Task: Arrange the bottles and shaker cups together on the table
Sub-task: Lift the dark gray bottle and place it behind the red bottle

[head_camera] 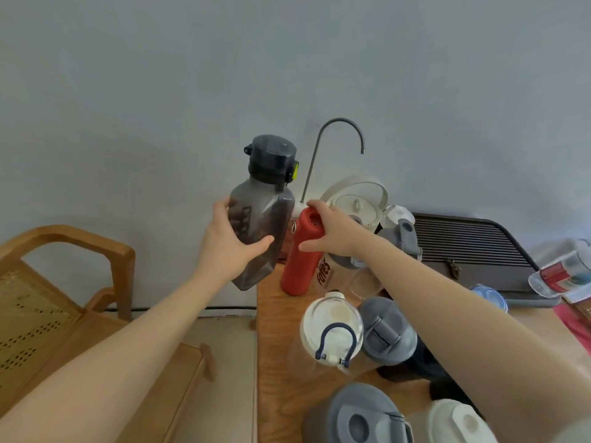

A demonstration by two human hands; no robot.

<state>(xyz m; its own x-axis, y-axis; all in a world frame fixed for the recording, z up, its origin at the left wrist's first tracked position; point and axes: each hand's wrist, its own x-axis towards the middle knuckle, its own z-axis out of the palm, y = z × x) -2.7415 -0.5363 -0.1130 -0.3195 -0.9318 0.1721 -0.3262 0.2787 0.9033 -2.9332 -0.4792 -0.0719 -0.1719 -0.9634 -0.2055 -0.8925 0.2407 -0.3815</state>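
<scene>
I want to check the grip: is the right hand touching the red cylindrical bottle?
Touching. The head view shows the right hand wrapped over the top of the red cylindrical bottle, thumb pressed on its side, while it stands on the wooden table.

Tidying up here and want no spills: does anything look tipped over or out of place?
A clear plastic bottle with a red label lies on its side at the table's right edge, while the others stand upright. No spill visible.

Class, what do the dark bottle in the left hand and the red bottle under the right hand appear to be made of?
Dark bottle: likely smoky translucent plastic, since light passes through its faceted, glossy body. Red bottle: opaque, matte and even in colour; coated metal or plastic, the look leaves it open.
</scene>
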